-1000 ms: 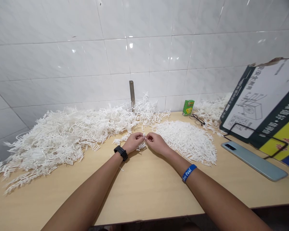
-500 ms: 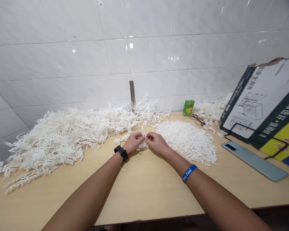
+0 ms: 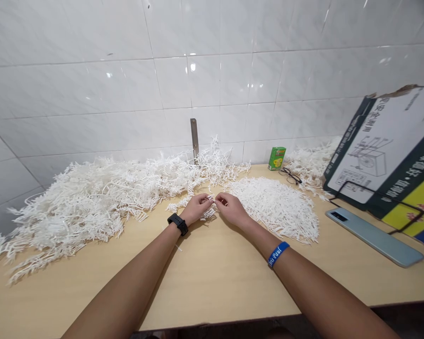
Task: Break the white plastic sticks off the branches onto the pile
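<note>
- Surface: a pale wood-toned table [image 3: 198, 282] spans the view; below its near edge the space is dark.
- Background: a wall [image 3: 233, 80] of glossy, faintly veined white tiles, with bright reflections and a corner at the far left.
- Fitting: a narrow metal strip [image 3: 194, 139] stands upright against the wall, its lower end behind white strands.
- Left and centre: a large heap [image 3: 106, 193] of tangled, branching white pieces lies along the back of the table and spreads towards its left edge.
- Right of centre: a flatter pile [image 3: 277, 207] of short white pieces lies just beside the right hand.
- Far right rear: a further heap [image 3: 313, 162] of branching pieces lies by the wall, partly behind the carton.
- Left hand [image 3: 197, 208], black watch [image 3: 177, 224] at the wrist: thumb and forefinger are closed on a small white piece [image 3: 210, 198], held just above the table between the two hands.
- Right hand [image 3: 230, 208], blue wristband [image 3: 278, 254] on the forearm: thumb and forefinger are together beside that piece; whether they grip it is too small to tell.
- Objects at right: a small green box [image 3: 276, 158] stands near the wall, with dark-framed glasses [image 3: 290, 176] beside it; a printed carton [image 3: 385, 160] leans behind a black wire frame [image 3: 378, 191], and a pale blue phone [image 3: 374, 238] lies in front.
</note>
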A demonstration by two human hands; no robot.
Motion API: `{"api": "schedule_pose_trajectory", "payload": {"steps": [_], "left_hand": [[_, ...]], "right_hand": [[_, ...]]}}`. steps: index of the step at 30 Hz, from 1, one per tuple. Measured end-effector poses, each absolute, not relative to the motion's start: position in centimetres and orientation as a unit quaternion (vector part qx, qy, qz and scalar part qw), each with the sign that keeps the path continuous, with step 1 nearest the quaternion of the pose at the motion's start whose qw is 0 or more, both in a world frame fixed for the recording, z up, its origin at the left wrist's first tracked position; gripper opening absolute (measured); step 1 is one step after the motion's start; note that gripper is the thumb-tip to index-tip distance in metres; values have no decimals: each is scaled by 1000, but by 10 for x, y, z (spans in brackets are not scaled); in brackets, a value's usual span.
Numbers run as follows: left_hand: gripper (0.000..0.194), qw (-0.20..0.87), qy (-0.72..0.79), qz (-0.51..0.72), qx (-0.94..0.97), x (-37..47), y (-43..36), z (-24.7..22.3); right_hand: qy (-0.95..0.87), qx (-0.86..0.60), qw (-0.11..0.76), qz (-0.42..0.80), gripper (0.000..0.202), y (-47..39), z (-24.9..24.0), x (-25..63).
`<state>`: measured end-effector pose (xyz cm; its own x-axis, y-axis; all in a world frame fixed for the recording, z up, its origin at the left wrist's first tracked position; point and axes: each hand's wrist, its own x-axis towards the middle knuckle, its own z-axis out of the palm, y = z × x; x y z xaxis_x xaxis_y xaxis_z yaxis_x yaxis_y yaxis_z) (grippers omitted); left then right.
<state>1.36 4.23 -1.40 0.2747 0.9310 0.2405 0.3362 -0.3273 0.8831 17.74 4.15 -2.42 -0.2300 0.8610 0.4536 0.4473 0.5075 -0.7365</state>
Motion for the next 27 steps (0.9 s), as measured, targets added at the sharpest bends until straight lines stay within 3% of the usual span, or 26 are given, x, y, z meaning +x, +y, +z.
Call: {"api": "schedule_pose_trajectory", "payload": {"steps": [10, 18, 27], "left_hand": [[29, 355, 444, 405, 716, 15, 41, -14], [24, 114, 503, 342, 786, 17, 33, -12], [24, -56, 508, 305, 804, 18, 28, -7]], "right_hand": [[-729, -459, 447, 240, 14, 43, -24, 178], [-721, -462, 455, 245, 16, 44, -25, 179], [-711, -424, 508, 238, 19, 37, -17, 177]]}}
